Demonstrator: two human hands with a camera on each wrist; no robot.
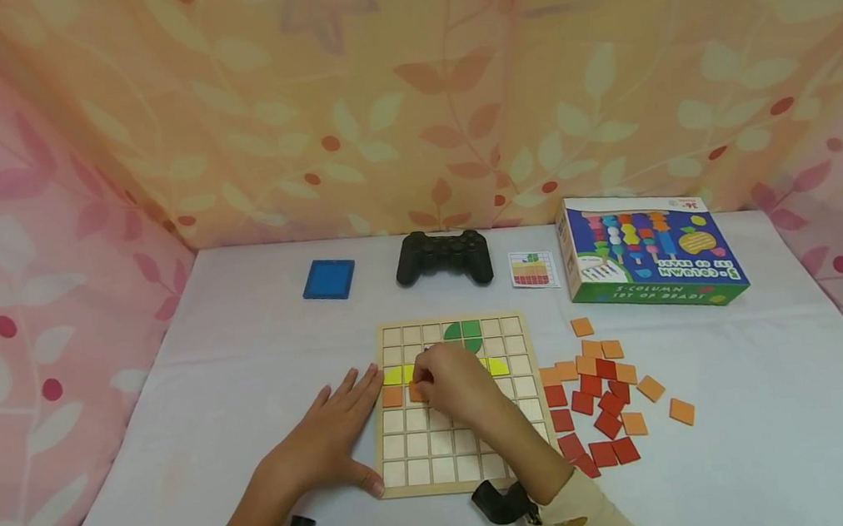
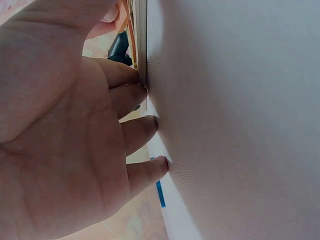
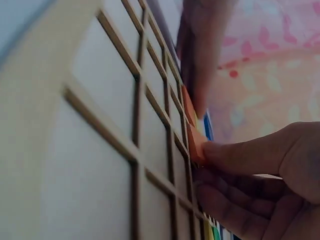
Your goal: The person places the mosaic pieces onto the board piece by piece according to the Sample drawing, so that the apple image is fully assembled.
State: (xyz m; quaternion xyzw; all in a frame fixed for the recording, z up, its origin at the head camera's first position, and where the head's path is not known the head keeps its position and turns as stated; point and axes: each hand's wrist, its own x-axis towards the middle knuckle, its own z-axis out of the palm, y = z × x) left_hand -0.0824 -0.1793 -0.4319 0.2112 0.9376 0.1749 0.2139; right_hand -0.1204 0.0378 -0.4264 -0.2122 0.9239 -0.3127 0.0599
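Observation:
A wooden grid board (image 1: 441,443) lies on the white-covered table. Along its left edge rests my left hand (image 1: 331,434), fingers straight, with fingertips and thumb right at the rim; the left wrist view shows those fingertips (image 2: 150,125) down on the cloth. Over the board, my right hand (image 1: 458,381) pinches an orange square tile (image 3: 196,142) between thumb and fingers at the fourth row, second cell. Another orange tile (image 1: 392,397) sits in the first cell of that row. Above are yellow tiles (image 1: 393,376), partly hidden by the right hand, and green pieces (image 1: 471,329) in the top rows.
Loose orange tiles (image 1: 651,388) and red tiles (image 1: 603,453) are scattered right of the board. Behind it stand a blue square tray (image 1: 328,279), a black game controller (image 1: 443,257), a pattern card (image 1: 533,270) and a bead-set box (image 1: 654,251).

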